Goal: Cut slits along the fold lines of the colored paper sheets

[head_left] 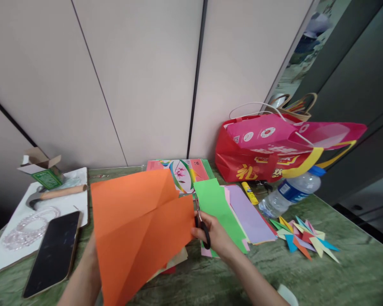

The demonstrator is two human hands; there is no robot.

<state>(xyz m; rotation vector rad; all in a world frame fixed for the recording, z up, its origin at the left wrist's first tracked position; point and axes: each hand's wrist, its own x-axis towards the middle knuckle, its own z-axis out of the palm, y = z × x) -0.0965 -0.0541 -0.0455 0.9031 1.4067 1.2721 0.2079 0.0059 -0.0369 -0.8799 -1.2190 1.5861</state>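
Observation:
A large orange paper sheet (130,229) with crease lines is held up at the centre left, cut or split from its right side. My left hand is behind this sheet; only the wrist and forearm show, its fingers hidden. In my right hand (212,231) are black-handled scissors (206,233), their blades pointing up at the sheet's right edge. Green paper (220,208) and purple paper (249,212) lie in a stack to the right of my right hand. Beige paper pieces (175,260) show beneath the orange sheet.
A phone (54,250), white board (17,242), sickle (57,193) and small green box (47,176) are at left. A paper pack (185,172), red bag (261,157), bottle (292,191), glue stick (250,193) and folded colourful star (303,236) stand or lie beyond and right.

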